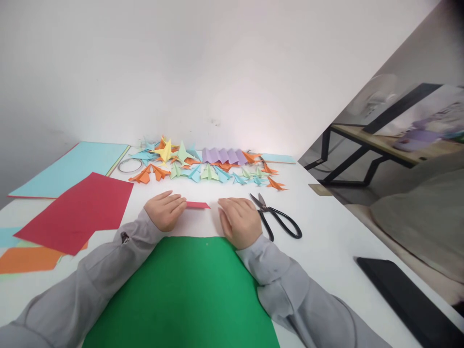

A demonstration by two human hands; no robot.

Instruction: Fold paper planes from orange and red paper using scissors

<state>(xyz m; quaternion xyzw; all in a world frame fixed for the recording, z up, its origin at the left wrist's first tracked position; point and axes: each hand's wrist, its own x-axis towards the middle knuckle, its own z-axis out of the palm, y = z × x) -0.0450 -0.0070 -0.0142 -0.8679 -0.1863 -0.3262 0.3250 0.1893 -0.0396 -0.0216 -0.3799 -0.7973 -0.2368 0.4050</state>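
Observation:
A narrow folded strip of red paper with a slanted, pointed right end lies low over the white table. My left hand is closed on its left part, and the fingers cover the rest of it. Just to the right of the strip's tip is my right hand, its fingers loosely bent, the thumb apart from them, and no paper visible in it. Scissors with black handles lie beside this hand, blades parted. A large green sheet spreads beneath my forearms, its far edge just nearer than my hands.
Several folded paper shapes in orange, blue, green and yellow line the back, with a purple pleated paper. A wire coil, red sheet, light blue sheet and orange sheet are left. A black flat object lies right.

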